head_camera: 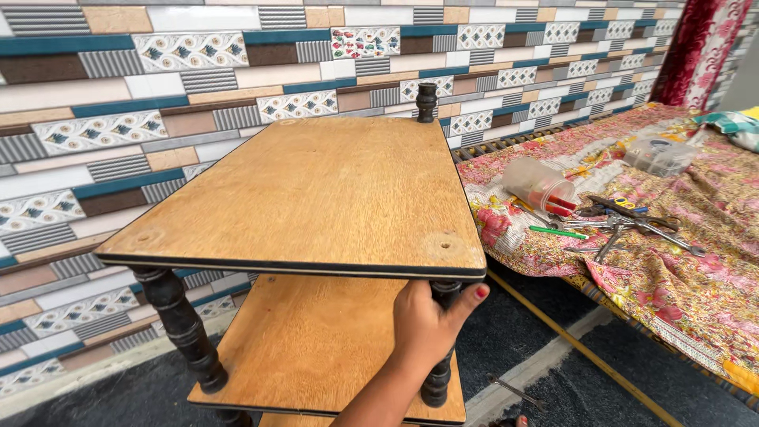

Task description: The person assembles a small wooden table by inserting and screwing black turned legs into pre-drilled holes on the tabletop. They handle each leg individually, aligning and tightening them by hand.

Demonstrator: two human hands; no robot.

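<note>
A clear plastic cup (539, 183) lies on its side on the bed (672, 277) beside scattered tools (624, 225). One hand (427, 320), grip closed around the black turned leg (439, 336), steadies the wooden shelf stand (308, 198) beneath its top board.

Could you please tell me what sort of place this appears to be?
Probably a room in a home, used for furniture assembly: a patterned tiled wall, a cot with floral bedding strewn with hand tools, and a wooden shelf unit.
</note>
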